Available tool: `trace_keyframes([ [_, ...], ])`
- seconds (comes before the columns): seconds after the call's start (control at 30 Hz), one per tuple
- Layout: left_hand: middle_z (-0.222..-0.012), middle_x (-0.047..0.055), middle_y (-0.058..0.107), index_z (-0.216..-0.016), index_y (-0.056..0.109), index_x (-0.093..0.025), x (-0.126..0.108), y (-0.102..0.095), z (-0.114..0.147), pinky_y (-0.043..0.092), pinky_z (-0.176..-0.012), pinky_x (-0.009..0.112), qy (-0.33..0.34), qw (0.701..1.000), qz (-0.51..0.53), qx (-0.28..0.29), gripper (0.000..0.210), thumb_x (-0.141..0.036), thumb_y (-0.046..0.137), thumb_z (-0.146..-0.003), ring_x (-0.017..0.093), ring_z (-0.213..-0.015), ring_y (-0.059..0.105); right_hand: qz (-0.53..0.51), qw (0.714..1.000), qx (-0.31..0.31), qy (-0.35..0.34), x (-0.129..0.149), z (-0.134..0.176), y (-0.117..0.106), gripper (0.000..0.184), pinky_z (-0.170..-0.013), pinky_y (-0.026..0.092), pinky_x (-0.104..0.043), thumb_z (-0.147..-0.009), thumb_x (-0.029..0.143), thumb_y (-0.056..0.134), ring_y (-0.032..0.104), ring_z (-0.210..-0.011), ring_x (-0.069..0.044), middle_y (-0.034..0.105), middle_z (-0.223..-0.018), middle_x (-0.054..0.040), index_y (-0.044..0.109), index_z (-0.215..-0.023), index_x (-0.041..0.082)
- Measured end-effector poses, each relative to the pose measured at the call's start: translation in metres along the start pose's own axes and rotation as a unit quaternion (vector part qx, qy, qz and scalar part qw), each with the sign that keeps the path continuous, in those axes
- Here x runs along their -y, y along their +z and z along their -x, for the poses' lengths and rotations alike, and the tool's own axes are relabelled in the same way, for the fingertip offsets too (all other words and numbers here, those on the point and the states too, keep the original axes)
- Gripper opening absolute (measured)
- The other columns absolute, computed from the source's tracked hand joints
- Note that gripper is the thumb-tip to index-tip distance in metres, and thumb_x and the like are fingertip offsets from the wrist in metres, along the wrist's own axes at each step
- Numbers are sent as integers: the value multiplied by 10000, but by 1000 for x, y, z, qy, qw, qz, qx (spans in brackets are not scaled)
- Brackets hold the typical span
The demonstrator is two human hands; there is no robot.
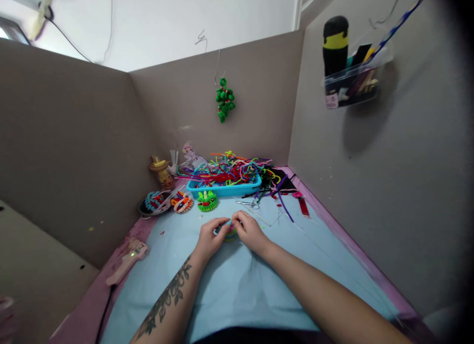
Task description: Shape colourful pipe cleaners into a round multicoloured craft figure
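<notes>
In the middle of the light-blue table cover, both my hands close around a small multicoloured pipe-cleaner piece (231,234), blue, yellow-green and pink. My left hand (213,236) pinches its left and upper side, thumb and index finger together. Opposite, my right hand (249,230) has its fingertips pressed on the top right of the piece. The fingers hide much of it. Just beyond my left hand sits a green pipe-cleaner figure (207,201) with eyes and a pale horn. Scissors (249,204) lie a little beyond my right hand.
A blue tray (224,189) heaped with pipe cleaners stands at the back. Left of it are an orange-and-white piece (181,202) and a dark bowl (145,210). A pink glue gun (128,261) lies at the left edge. Grey partitions (255,102) enclose the table; a clear bin (353,85) hangs right.
</notes>
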State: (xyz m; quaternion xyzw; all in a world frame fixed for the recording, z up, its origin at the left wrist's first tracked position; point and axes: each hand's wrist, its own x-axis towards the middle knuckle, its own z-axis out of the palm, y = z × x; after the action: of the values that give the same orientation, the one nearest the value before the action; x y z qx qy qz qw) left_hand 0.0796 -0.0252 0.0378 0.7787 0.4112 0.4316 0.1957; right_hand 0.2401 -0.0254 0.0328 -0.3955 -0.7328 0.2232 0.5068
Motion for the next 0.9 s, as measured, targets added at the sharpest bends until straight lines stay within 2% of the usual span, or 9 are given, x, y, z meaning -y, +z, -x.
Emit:
trace_keyframes([
  [0.13,-850,59,681,-916,653,-169,1,1,0,478,-680,260,-3,1000,-6,9,196,-283,546,-797,153,-739,606,1,1000,15,-7,-2,0,1,125,-661,366,-255,-826,123,405,469,-735,-149,487,-740,-6,474,-747,190],
  [0.4,-801,51,635,-901,630,-181,2,-3,-2,450,-713,274,49,998,-38,31,163,-248,504,-823,149,-761,569,21,998,58,-12,-5,0,3,145,-671,360,-260,-800,71,390,461,-739,-152,483,-752,-9,450,-742,190],
  [0.73,-788,46,620,-896,622,-191,1,-4,-2,444,-709,277,60,996,-50,35,157,-235,493,-818,148,-753,556,-10,996,78,35,-6,-6,0,151,-645,363,-251,-802,104,414,460,-688,-139,468,-681,15,450,-680,185],
  [0.8,-795,45,625,-884,623,-190,1,-5,-2,448,-713,276,54,997,-49,30,150,-230,497,-813,148,-759,562,-14,996,81,30,-6,-6,-1,124,-673,376,-256,-797,110,432,474,-724,-141,486,-711,9,480,-707,181],
  [0.87,-799,44,631,-868,622,-187,3,-7,-1,451,-714,271,45,998,-48,15,140,-232,504,-808,147,-763,568,-13,996,85,17,-7,-6,-3,100,-729,391,-270,-784,110,460,490,-799,-150,520,-799,-8,524,-814,181],
  [0.9,-802,43,633,-865,621,-184,4,-9,-1,452,-714,269,39,998,-49,6,137,-236,508,-806,146,-765,571,-7,996,88,7,-8,-5,-4,148,-767,393,-284,-774,109,479,492,-847,-157,531,-860,-20,533,-888,184],
])
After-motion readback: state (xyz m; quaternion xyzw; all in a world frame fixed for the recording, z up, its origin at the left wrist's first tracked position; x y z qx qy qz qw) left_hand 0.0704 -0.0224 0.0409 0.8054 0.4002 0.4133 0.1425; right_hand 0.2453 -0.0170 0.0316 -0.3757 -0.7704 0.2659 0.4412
